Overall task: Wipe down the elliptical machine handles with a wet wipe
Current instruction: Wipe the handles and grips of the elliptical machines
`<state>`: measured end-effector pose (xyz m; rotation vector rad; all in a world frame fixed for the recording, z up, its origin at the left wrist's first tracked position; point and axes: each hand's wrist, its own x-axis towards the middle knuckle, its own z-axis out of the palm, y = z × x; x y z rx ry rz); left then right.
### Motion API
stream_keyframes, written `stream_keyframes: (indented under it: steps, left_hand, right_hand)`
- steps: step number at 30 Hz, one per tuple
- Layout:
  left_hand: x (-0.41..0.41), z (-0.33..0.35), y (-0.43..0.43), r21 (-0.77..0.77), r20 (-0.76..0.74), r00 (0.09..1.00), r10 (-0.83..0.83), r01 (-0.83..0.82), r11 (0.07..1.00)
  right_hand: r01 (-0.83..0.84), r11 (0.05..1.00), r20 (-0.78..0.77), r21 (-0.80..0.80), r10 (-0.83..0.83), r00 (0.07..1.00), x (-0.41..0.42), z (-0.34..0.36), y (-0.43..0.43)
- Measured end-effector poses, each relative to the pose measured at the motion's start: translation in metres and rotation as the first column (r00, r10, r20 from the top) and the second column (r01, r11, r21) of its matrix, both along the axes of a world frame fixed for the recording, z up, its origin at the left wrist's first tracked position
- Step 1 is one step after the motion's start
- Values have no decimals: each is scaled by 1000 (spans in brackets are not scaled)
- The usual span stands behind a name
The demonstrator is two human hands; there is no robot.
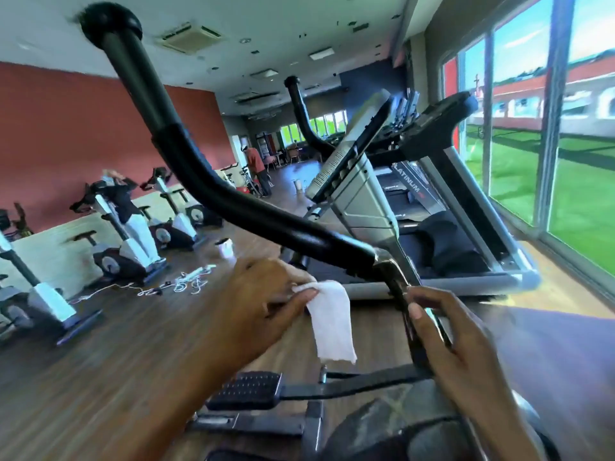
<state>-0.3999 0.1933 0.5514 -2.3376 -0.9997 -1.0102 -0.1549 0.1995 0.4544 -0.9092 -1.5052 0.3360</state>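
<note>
Head view: below the handle (206, 181), the pedal (246, 389) sits nearest. Right hand (466, 354) curls round the handle's lower bar (397, 287); left hand (259, 294), just left of it, pinches the hanging wipe (331, 321). Beyond the handle stands a treadmill (466, 201).

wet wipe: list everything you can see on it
The wet wipe is one white, soft-looking sheet, roughly rectangular and lightly creased, with an uneven lower edge. The left hand pinches its top end between thumb and fingers, so it hangs straight down, limp and mostly unfolded. It hangs in the air above the wooden floor, left of the lower part of the elliptical handle and not touching it. Whether it is damp cannot be told.
</note>
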Motion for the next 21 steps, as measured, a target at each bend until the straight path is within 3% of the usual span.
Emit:
stream_keyframes:
  steps: [3, 5, 8, 16, 21]
  left_hand:
    - [33, -68, -7, -400, 311, 949, -49, 177, 899]
    - [53, -122, -6, -571, 448, 893, -30, 312, 759]
    - [80, -193, -1, -730, 542, 840, 5, 468, 499]
    - [138, -286, -21, -848, 470, 826, -310, 520, 102]
    - [174, -292, -83, -847, 483, 652, -585, 518, -122]
  right_hand:
    - [94, 967, 107, -237, -70, 992, 30, -54, -38]
    - [209, 900, 200, -382, -140, 970, 47, -92, -63]
    - [436, 708, 372, -555, -258, 892, 63, -136, -104]
    - [711, 124, 550, -692, -547, 631, 44, -175, -243]
    - [672, -211, 599, -710, -682, 419, -5, -168, -338]
